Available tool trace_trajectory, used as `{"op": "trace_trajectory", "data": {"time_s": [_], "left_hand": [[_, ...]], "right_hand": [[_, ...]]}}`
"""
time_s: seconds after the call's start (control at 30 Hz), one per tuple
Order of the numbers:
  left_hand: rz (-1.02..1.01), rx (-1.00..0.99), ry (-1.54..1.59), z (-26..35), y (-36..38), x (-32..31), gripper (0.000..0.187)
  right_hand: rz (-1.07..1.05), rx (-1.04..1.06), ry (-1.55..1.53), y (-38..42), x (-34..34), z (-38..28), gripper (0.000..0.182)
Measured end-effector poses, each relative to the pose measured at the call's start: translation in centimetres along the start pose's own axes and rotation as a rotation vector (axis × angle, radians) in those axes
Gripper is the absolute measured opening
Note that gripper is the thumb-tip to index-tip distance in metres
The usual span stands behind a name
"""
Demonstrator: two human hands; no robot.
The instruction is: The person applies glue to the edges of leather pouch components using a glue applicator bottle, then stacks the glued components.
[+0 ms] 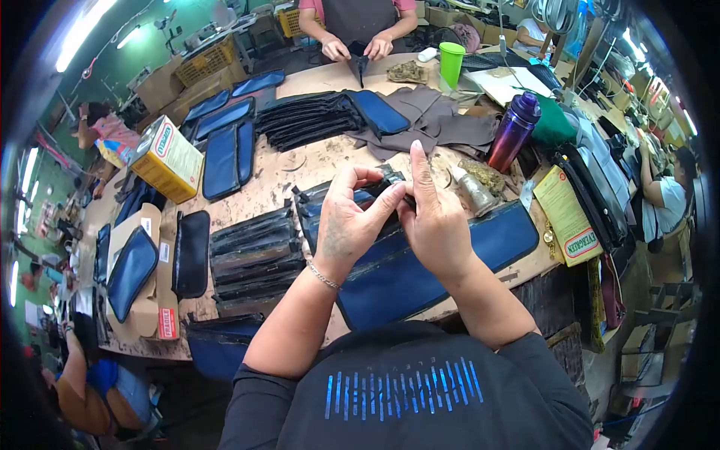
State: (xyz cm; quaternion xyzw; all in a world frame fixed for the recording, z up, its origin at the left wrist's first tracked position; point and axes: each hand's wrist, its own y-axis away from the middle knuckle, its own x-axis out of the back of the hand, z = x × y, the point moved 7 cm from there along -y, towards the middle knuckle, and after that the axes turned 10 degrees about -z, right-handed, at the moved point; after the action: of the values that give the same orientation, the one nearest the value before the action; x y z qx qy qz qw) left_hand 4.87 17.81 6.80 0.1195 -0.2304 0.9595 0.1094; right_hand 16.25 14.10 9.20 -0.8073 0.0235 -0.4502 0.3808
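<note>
In the head view, my left hand (346, 219) is closed, thumb and curled fingers pinching a small dark piece of black material (391, 177). My right hand (435, 225) grips the same piece between thumb and lower fingers, its index finger pointing straight up. Much of the piece is hidden by my fingers. Beneath my hands lies a long blue panel with black edging (487, 244), partly covered by my forearms. Left of it rests a stack of black folded panels (255, 251) with ragged edges.
Black pieces (307, 120) and blue panels (225, 154) lie across the table, near brown scraps (431, 112). A yellow can (169, 159), purple bottle (514, 131), small glass jar (474, 191) and green cup (451, 66) stand around. Opposite, a co-worker's hands (356, 49) hold black material.
</note>
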Motion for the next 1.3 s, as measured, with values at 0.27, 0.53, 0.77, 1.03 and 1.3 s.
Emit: {"op": "trace_trajectory", "data": {"time_s": [0.27, 0.53, 0.77, 1.03, 1.3], "left_hand": [[-0.056, 0.008, 0.312, -2.7, 0.0, -0.9, 0.025], [-0.019, 0.032, 0.473, -3.3, -0.3, -0.7, 0.027], [-0.016, 0.013, 0.565, -3.4, -0.7, -1.2, 0.033], [-0.032, -0.020, 0.470, -2.7, -0.9, -1.6, 0.031], [-0.082, -0.048, 0.374, -3.0, -0.9, -1.9, 0.031]], "right_hand": [[-0.109, -0.221, -0.521, -0.7, -1.1, 2.5, 0.072], [-0.187, -0.444, -1.371, 0.4, -3.4, 5.1, 0.062], [-0.169, -0.410, -1.249, 0.3, -2.3, 5.0, 0.062], [-0.134, -0.374, -1.210, 1.0, -1.7, 4.8, 0.064], [-0.104, -0.380, -1.185, 1.6, -1.8, 4.9, 0.058]]}}
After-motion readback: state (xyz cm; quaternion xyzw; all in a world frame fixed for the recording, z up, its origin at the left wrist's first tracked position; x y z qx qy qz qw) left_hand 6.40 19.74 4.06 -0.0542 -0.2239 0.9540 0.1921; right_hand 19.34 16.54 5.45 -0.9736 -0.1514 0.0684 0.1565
